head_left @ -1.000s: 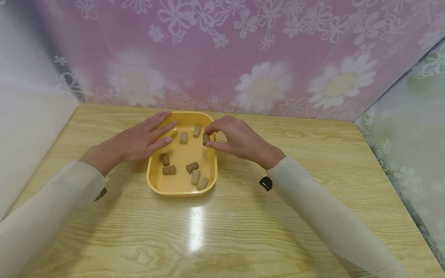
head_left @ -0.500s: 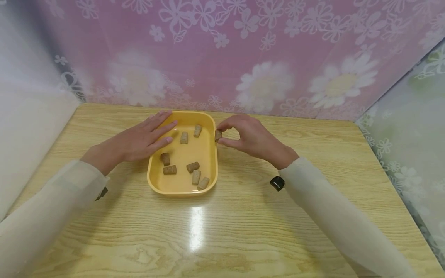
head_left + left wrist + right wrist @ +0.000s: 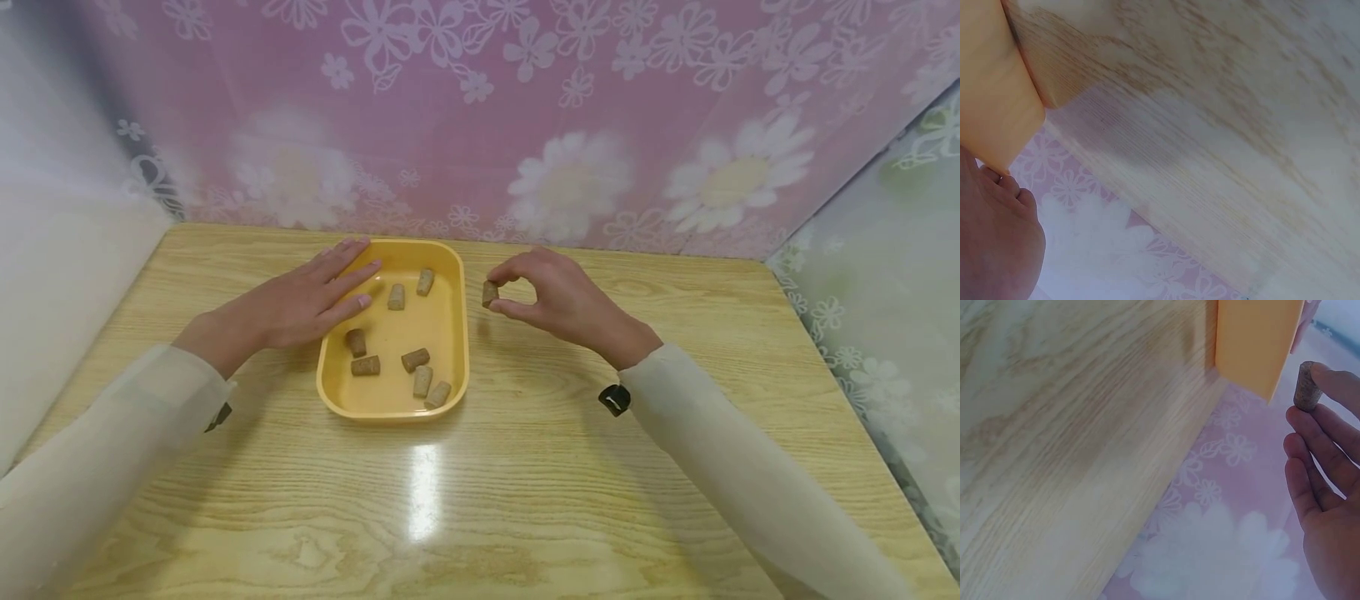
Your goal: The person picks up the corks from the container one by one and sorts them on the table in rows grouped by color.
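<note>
My right hand (image 3: 566,296) pinches a brown cork stopper (image 3: 490,293) between thumb and fingertips, just right of the yellow tray (image 3: 463,333). In the right wrist view the cork (image 3: 1306,387) tapers, and the thumb lies on its wider-looking side with the other fingers below. My left hand (image 3: 300,300) lies with fingers spread over the tray's left rim. Inside the tray are two light corks near the back, two darker corks at the left, and a darker one (image 3: 415,360) beside two light corks at the front right.
The tray stands on a wood-grain table (image 3: 525,483). A pink flowered cloth (image 3: 465,117) hangs along the table's back edge, with a white sheet (image 3: 67,208) at the left and a pale flowered one (image 3: 892,275) at the right.
My right hand has carried the pinched cork from over the tray's right side, past the rim, to the right above the table. The left hand and the tray have stayed put.
</note>
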A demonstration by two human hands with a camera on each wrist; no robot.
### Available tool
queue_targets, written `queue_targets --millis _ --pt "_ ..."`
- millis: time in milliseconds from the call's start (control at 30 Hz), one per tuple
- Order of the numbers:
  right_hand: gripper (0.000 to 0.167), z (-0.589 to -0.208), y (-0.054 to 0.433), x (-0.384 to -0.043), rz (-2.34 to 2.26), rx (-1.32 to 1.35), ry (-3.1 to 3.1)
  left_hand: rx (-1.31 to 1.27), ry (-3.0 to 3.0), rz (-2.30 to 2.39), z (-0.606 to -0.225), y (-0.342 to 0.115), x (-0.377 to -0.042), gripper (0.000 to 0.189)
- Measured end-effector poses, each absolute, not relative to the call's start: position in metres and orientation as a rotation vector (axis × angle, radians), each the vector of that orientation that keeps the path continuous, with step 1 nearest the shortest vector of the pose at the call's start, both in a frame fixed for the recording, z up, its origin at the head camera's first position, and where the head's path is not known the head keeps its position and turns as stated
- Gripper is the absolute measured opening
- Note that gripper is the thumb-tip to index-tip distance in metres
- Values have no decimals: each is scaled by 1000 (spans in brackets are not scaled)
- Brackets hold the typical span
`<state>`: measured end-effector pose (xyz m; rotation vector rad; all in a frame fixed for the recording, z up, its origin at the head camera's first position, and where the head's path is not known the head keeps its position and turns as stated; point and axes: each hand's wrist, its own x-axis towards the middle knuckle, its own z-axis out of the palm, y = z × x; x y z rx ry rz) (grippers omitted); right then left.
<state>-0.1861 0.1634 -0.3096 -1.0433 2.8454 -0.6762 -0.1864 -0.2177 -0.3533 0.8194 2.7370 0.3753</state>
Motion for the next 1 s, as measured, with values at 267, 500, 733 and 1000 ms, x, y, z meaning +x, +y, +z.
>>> queue_targets --millis 267,500,733,1000 --pt "34 -312 171 -185 -656 -1006 2852 804 2733 377 -353 -219 -186 71" --pt "31 -316 180 -186 -627 -963 2853 804 2728 374 -353 -220 -186 72" --pt "31 -322 187 -185 -599 -915 2859 811 2727 375 -353 -220 -186 72" --pt "31 -330 195 -186 -590 -887 2854 811 2724 367 -352 -219 -186 72"
